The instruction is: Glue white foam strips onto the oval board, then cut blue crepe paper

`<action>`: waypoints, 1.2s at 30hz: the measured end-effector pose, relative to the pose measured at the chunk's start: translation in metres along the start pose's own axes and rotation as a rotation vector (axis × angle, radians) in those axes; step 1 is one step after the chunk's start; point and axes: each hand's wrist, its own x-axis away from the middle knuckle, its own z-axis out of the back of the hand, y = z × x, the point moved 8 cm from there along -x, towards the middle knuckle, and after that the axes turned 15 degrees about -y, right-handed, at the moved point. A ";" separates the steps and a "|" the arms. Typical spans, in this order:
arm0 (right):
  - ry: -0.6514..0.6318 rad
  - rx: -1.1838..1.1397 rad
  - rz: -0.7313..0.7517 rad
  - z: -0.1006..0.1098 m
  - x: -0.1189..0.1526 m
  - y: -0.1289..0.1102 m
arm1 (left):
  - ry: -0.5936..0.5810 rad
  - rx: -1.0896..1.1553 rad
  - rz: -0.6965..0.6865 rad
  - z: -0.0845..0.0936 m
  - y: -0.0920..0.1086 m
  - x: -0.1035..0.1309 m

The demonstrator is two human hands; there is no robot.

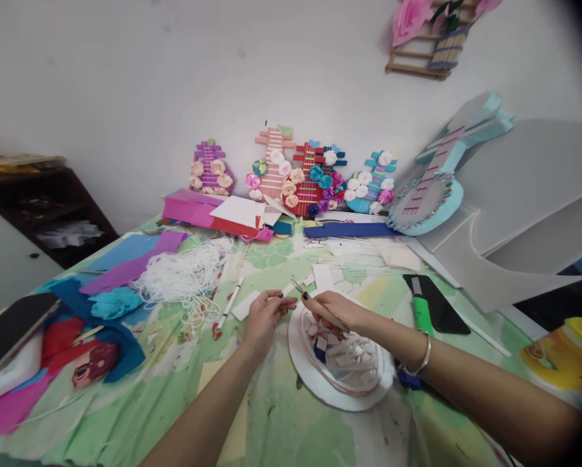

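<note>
My right hand (337,310) is closed round slim metal tweezers (338,320), whose fine tips point up and left. Close to those tips, the fingers of my left hand (267,312) are pinched together. A small white piece lies at these fingers, but whether they grip it is unclear. Under my right hand sits a white round plate (303,373) with a pinkish ring inside its rim. Several small white cut pieces (361,353) and a dark blue bit lie in it. Flat white pieces (322,277) rest on the table just beyond my hands.
Left of my hands are a white marker (230,303), tangled white cord (183,275) and coloured sheets. A green-handled cutter (422,314) lies on a black phone (441,305) at right, near a yellow container (566,353). Flower-decorated paper instruments (310,178) line the wall.
</note>
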 end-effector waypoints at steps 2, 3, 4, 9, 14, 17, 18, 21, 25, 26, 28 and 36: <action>0.012 0.040 -0.011 0.002 0.003 -0.002 | -0.002 0.018 -0.028 -0.001 0.002 0.000; 0.015 0.060 -0.017 0.002 0.004 -0.002 | -0.006 0.021 -0.041 -0.002 0.002 -0.001; 0.015 0.079 -0.020 0.002 0.005 -0.002 | -0.012 0.022 -0.048 -0.003 0.002 -0.001; 0.026 0.156 -0.029 -0.001 0.004 -0.010 | -0.072 0.034 -0.020 -0.013 -0.003 -0.001; 0.063 0.189 -0.081 -0.001 0.000 -0.013 | -0.081 0.047 -0.003 -0.015 -0.003 0.001; 0.066 0.185 -0.113 -0.002 -0.006 -0.006 | -0.073 0.036 0.014 -0.013 -0.004 0.000; 0.062 0.190 -0.120 -0.003 -0.008 -0.004 | -0.067 0.036 0.025 -0.011 -0.005 0.000; 0.064 0.238 -0.138 0.000 -0.010 -0.001 | -0.043 0.008 0.056 -0.008 -0.009 -0.001; 0.192 0.388 -0.171 0.030 0.001 -0.001 | 0.016 -0.313 0.042 0.003 0.000 -0.001; 0.246 0.426 -0.184 0.043 0.007 0.000 | 0.041 -0.458 0.015 0.006 0.006 0.000; 0.361 0.494 -0.224 0.068 0.021 0.009 | 0.088 -0.750 -0.055 0.009 0.020 0.001; 0.579 0.589 -0.400 0.113 0.067 0.079 | 0.086 -0.861 -0.353 -0.026 0.064 0.030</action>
